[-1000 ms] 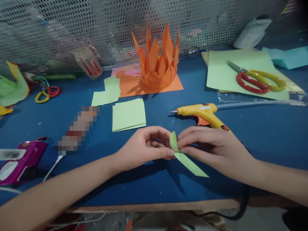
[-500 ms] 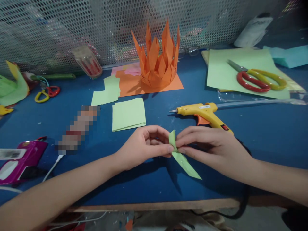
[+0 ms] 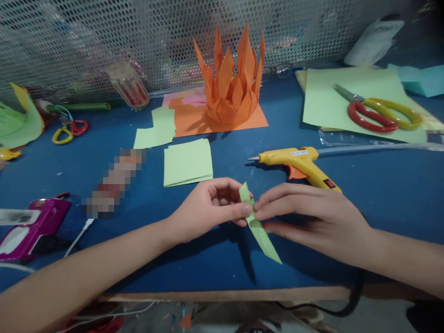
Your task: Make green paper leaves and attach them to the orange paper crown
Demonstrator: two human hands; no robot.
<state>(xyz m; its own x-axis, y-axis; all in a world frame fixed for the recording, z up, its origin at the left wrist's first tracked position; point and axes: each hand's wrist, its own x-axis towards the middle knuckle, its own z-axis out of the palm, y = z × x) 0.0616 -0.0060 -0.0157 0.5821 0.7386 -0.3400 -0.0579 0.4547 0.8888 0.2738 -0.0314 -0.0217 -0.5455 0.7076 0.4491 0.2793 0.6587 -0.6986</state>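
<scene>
one narrow folded strip of matte pale green paper (image 3: 263, 238), its lower end pointed, slants between two bare hands above a blue tabletop (image 3: 215, 268). the left hand (image 3: 204, 210) pinches it, thumb against fingers; the right hand (image 3: 315, 217) sets slightly parted fingertips at its right edge, though whether these grip it cannot be told. beyond are one spiky, creased orange paper form (image 3: 233, 99), one stack of flat green squares (image 3: 188, 163) and one yellow plastic glue gun (image 3: 298, 157), its handle end partly hidden by the right hand. two scissors, one large (image 3: 373, 102), one small (image 3: 72, 125), have red and yellow handles. pixelation obscures one elongated object (image 3: 114, 182); the left edge crops a purple item (image 3: 52, 219).
</scene>
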